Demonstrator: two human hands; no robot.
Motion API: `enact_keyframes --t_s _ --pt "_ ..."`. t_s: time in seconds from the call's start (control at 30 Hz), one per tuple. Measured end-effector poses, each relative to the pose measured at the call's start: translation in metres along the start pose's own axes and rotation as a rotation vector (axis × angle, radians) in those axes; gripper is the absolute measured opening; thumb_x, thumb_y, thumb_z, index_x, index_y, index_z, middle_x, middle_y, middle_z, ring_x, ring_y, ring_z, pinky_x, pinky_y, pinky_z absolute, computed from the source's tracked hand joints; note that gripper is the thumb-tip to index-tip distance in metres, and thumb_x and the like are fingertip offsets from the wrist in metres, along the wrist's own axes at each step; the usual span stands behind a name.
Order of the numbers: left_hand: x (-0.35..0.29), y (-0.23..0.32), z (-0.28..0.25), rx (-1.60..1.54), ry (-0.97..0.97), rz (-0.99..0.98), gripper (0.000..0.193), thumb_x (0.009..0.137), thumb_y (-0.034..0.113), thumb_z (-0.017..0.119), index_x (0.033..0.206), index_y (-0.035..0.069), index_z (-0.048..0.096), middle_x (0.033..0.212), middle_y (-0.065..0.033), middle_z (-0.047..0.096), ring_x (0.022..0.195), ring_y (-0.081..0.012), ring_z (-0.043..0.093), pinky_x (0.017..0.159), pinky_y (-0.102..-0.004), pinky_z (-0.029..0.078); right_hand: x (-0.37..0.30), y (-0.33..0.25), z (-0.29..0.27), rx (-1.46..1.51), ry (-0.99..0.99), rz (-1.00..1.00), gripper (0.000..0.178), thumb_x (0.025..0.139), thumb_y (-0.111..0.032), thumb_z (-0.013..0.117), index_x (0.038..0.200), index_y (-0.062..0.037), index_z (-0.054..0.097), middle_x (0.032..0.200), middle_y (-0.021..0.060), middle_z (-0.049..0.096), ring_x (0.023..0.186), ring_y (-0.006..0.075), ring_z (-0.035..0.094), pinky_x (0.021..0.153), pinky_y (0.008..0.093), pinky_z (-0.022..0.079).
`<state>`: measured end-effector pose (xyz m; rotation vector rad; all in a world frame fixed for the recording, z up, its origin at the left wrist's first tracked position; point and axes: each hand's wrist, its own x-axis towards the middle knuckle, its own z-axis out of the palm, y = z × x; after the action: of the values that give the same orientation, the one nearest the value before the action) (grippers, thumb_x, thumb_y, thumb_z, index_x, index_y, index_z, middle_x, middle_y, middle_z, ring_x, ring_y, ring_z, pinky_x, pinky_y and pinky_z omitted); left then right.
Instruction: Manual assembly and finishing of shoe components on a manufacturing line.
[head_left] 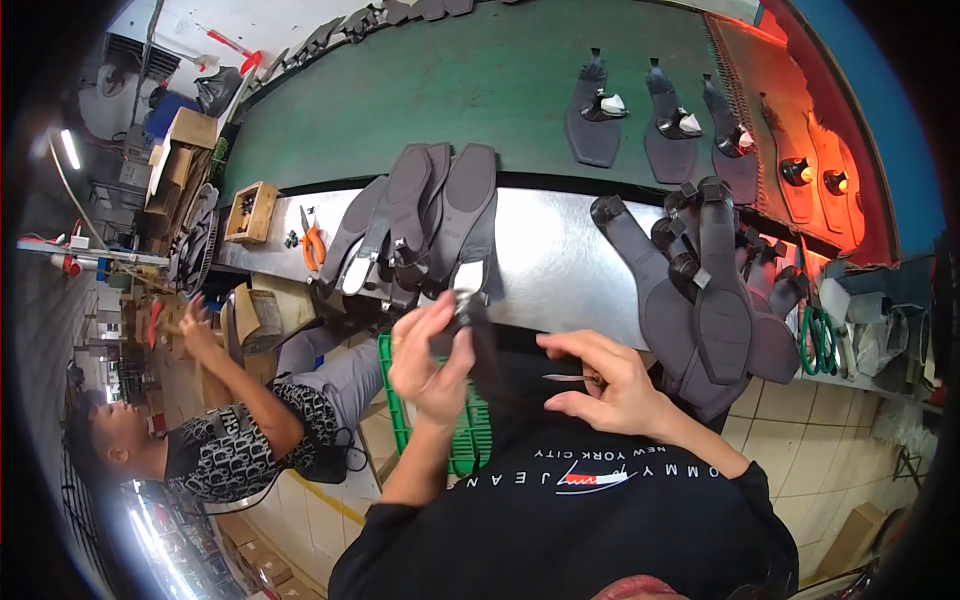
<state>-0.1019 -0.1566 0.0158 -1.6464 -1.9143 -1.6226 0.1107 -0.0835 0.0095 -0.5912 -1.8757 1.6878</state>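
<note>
My left hand (432, 370) is raised before my chest, its fingers closed on a dark sandal (482, 345) that is smeared by motion and hard to make out against my black shirt. To its right, my right hand (615, 390) holds a thin pointed metal tool (570, 378), whose tip points left; the rest of it is hidden by the fingers. Beyond my left hand, several dark sandals (470, 185) lie heaped on the metal ledge. Another pile of dark heeled sandals (722, 320) overhangs the ledge's near edge, beyond my right hand.
A green conveyor belt (420, 90) carries heeled sandals (597, 125) toward a red-lit opening (840, 150). Orange-handled pliers (313, 245) and a small wooden box (250, 212) lie on the metal ledge (560, 240). Green-handled scissors (818, 335) hang right. A green crate (395, 410) stands below; a co-worker (230, 440) sits left.
</note>
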Motion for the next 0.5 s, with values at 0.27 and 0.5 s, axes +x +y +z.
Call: enact_keyframes --t_s 0.27,0.5 --pt "-0.009 0.012 0.094 -0.862 -0.661 -0.784 0.035 0.082 0.006 0.070 0.117 0.002 0.064 0.093 -0.0009 0.064 0.087 -0.0092 0.058 0.080 -0.0238 0.047 -0.028 0.023 -0.006 0.275 -0.082 0.235 0.043 0.083 0.001 0.064 0.123 -0.0003 0.046 0.086 0.0017 0.062 0.072 0.0067 0.056 0.064 0.0238 0.046" --pt "-0.033 0.025 0.105 -0.943 -0.831 -1.070 0.038 0.094 0.023 0.051 0.126 0.004 0.058 0.085 -0.0027 0.062 0.081 -0.0108 0.057 0.075 -0.0238 0.045 -0.052 0.015 -0.027 0.625 -0.017 0.469 0.026 0.085 -0.001 0.064 0.109 -0.0006 0.053 0.087 -0.0011 0.060 0.075 0.0035 0.051 0.065 0.0195 0.040"
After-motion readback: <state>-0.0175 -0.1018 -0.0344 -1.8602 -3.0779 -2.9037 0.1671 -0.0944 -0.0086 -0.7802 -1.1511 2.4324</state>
